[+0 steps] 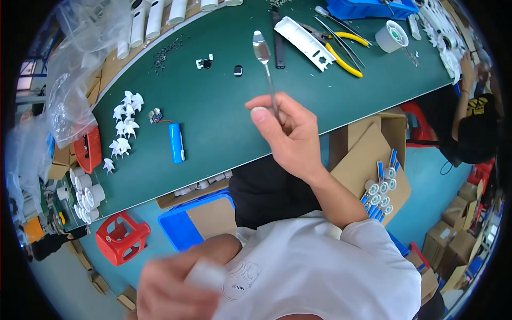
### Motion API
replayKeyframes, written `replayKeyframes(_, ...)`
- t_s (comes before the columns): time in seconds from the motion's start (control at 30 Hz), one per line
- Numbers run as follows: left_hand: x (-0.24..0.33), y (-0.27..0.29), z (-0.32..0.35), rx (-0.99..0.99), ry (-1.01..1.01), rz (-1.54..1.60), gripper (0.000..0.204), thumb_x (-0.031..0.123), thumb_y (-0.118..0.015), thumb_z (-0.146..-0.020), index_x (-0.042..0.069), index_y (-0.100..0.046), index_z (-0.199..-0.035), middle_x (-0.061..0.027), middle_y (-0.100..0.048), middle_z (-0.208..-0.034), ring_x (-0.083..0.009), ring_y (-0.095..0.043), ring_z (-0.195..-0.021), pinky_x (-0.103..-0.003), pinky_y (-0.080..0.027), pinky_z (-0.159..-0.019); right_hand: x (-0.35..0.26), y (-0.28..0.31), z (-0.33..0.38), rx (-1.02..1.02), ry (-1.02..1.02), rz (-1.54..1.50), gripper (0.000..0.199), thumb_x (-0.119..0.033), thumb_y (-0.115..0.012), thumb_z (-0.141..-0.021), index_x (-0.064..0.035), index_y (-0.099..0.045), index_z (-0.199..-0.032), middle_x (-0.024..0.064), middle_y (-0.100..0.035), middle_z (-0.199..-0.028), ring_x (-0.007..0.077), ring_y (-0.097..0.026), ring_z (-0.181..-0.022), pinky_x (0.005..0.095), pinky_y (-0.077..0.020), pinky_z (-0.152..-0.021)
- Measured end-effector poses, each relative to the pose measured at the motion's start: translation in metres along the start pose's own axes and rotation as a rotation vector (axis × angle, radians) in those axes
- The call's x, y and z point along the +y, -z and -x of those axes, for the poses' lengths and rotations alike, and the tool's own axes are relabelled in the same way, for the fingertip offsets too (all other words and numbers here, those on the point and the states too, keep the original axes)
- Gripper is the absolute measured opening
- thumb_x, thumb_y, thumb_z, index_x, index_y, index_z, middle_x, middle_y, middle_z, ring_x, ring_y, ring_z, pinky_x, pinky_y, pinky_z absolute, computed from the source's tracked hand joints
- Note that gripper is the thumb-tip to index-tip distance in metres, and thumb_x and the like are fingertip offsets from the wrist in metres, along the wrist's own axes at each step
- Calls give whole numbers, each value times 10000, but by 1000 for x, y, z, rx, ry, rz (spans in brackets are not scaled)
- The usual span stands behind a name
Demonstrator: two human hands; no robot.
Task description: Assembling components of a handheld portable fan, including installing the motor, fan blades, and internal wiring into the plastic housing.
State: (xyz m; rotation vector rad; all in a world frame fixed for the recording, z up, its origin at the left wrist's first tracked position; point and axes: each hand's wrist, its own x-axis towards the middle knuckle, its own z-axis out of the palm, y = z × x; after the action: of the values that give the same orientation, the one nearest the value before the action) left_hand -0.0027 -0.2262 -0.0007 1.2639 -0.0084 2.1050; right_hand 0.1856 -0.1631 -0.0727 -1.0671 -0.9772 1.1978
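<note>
My right hand (293, 136) is closed around the thin handle of a metal spatula (261, 49), held above the green table with its flat blade pointing to the far side. Close to the camera, at lower left, my left hand (178, 282) is smeared by motion. Between its fingers is a small white piece (207, 274), too blurred to tell its kind. Beyond the spatula's tip and to its left lie a small black square part (238, 71) and a white-and-black part (204, 62). A blue cylindrical battery (176, 142) with wires to a small motor (155, 115) lies further left.
White fan blades (127, 127) and scattered black screws (166, 53) lie on the left. A white curved shell (304, 42), yellow-handled pliers (344, 60), tweezers (341, 42) and a white cup (392, 37) lie far right. A red stool (122, 238) stands below; another person's arm (466, 80) is at right.
</note>
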Motion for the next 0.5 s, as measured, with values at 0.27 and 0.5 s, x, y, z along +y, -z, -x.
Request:
replayKeyframes(0.27, -5, -46, -37, -302, -530, -113, 330, 352, -540, -935, 133, -451, -1166, 41, -483, -891, -86, -498, -601, -235, -432, -487, -1, 3, -6, 3, 36, 30, 192, -152, -586, -961, 27, -619, -1022, -102, -402, -604, -26, -284, -520, 197, -174, -465)
replayKeyframes(0.5, -20, -31, -52, -76, -192, -73, 409, 399, -551, -898, 19, -447, -1009, -45, -474, -762, -124, -438, -567, -259, -379, -467, -2, 2, -4, -19, 28, -3, 174, -134, -582, -958, 18, -621, -1033, -108, -404, -619, -32, -291, -535, 189, -172, -472)
